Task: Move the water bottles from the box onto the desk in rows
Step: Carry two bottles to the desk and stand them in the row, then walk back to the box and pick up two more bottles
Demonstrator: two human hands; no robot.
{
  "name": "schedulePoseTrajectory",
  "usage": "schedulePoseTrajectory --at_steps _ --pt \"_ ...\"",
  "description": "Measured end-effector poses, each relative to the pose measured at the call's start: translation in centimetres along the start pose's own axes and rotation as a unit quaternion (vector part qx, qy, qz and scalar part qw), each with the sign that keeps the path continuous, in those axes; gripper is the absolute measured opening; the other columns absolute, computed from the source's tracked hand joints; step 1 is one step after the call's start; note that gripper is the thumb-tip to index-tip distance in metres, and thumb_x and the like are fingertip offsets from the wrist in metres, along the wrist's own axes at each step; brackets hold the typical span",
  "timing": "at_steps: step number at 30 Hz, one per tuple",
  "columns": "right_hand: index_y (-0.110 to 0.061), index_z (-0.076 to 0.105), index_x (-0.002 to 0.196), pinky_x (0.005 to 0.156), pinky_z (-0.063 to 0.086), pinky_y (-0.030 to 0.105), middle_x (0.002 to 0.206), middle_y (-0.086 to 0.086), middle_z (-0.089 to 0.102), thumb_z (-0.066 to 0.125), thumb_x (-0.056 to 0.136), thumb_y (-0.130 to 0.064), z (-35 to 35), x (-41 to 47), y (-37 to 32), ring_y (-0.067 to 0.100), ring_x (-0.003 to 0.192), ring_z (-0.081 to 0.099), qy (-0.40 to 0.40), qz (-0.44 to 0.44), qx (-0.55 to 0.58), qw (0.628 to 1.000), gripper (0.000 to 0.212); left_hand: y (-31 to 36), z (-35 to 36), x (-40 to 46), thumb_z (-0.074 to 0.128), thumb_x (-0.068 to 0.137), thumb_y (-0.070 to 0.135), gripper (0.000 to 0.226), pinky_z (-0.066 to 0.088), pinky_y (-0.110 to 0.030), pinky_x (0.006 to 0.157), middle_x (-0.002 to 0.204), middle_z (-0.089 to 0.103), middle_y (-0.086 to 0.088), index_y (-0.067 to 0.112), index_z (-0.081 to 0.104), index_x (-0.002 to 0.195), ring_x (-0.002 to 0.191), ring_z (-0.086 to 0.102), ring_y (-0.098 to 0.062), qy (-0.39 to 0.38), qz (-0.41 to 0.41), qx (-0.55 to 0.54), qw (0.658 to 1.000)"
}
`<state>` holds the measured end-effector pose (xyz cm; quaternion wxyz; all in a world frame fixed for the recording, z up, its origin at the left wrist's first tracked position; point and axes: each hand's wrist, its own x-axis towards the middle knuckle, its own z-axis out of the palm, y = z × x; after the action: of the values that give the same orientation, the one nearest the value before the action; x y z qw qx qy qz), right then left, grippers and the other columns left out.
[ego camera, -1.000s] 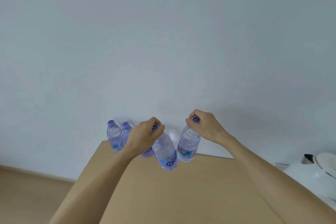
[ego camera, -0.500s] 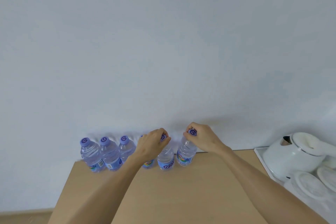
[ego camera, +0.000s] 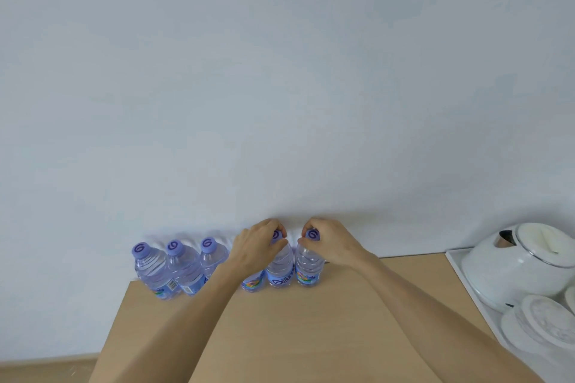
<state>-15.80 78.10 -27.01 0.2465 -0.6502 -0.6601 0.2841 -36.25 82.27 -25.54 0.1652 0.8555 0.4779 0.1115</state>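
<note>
The pale wall (ego camera: 280,71) fills most of the view, with the wooden desk (ego camera: 311,320) butted against it. A white tray (ego camera: 460,270) at the desk's right end carries a white kettle (ego camera: 522,267). Six water bottles (ego camera: 186,274) stand upright in one row along the desk's back edge. The left hand (ego camera: 258,246) curls over the cap of the fifth bottle (ego camera: 280,267); the right hand (ego camera: 333,242) pinches the cap of the sixth bottle (ego camera: 308,267), just beside it.
</note>
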Motion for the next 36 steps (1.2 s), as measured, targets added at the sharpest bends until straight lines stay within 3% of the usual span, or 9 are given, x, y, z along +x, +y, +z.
schedulePoseTrajectory --at_steps 11,20,24,27,30,32,36 --pt "-0.026 0.062 0.090 0.069 0.046 0.020 0.090 -0.013 0.062 0.068 0.082 -0.038 0.6 0.5 0.2 0.006 0.082 0.057 -0.011 -0.042 -0.019 0.999 0.016 -0.7 1.2 0.0 0.059 0.089 0.032 0.018 0.034 -0.026 0.071 0.098 0.054 0.016 0.026 0.058 0.105 0.082 0.052 -0.009 0.014 0.011 -0.035 0.999" --pt "-0.025 0.059 0.092 0.071 0.044 0.021 0.092 -0.012 0.058 0.069 0.084 -0.034 0.9 0.3 0.4 0.008 0.084 0.053 -0.002 -0.063 -0.034 0.997 0.016 -0.9 0.9 0.2 0.060 0.090 0.032 0.019 0.035 -0.024 0.071 0.107 0.058 0.012 0.024 0.057 0.107 0.092 0.055 -0.013 -0.020 0.014 -0.048 0.999" --pt "-0.023 0.058 0.108 0.082 0.046 0.027 0.107 -0.005 0.055 0.073 0.082 -0.032 0.8 0.1 0.5 0.014 0.096 0.052 -0.026 -0.046 -0.042 0.998 0.032 -0.7 0.2 0.0 0.065 0.087 0.033 0.038 0.047 -0.034 0.082 0.123 0.051 0.003 0.022 0.049 0.120 0.099 0.055 -0.022 -0.075 -0.001 -0.018 0.997" --pt "-0.026 0.050 0.125 0.082 0.046 0.027 0.118 -0.003 0.053 0.074 0.080 -0.037 -0.1 -0.2 0.3 0.013 0.100 0.053 -0.056 -0.017 -0.032 0.998 0.053 -0.9 -0.6 -0.7 0.063 0.088 0.037 0.044 0.047 -0.037 0.083 0.112 0.053 0.001 0.024 0.043 0.125 0.095 0.052 -0.020 -0.079 -0.027 -0.031 0.996" --pt "-0.031 0.048 0.124 0.066 0.044 0.024 0.093 -0.008 0.056 0.070 0.077 -0.051 -1.3 -0.9 -0.1 0.008 0.078 0.054 -0.047 0.005 -0.025 0.999 0.057 -1.0 -2.3 -1.4 0.058 0.092 0.040 0.035 0.048 -0.036 0.081 0.099 0.056 0.007 0.028 0.047 0.123 0.088 0.052 -0.014 -0.038 -0.018 -0.045 0.998" --pt "-0.034 0.050 0.118 0.066 0.046 0.026 0.079 -0.009 0.056 0.064 0.080 -0.056 -2.2 -1.6 -0.6 0.006 0.071 0.054 -0.011 0.013 -0.025 1.000 0.046 -0.6 -3.9 -1.8 0.058 0.092 0.039 0.025 0.051 -0.035 0.074 0.092 0.058 0.013 0.030 0.053 0.115 0.076 0.056 -0.011 0.005 -0.015 -0.093 0.996" --pt "-0.041 0.051 0.105 0.065 0.043 0.025 0.075 -0.012 0.056 0.056 0.083 -0.058 -4.5 -3.6 -1.7 0.002 0.067 0.052 0.059 0.021 -0.045 0.997 0.028 0.5 -6.5 -2.2 0.060 0.091 0.036 0.009 0.052 -0.035 0.064 0.084 0.062 0.015 0.040 0.058 0.098 0.054 0.060 -0.011 0.058 0.006 -0.174 0.983"
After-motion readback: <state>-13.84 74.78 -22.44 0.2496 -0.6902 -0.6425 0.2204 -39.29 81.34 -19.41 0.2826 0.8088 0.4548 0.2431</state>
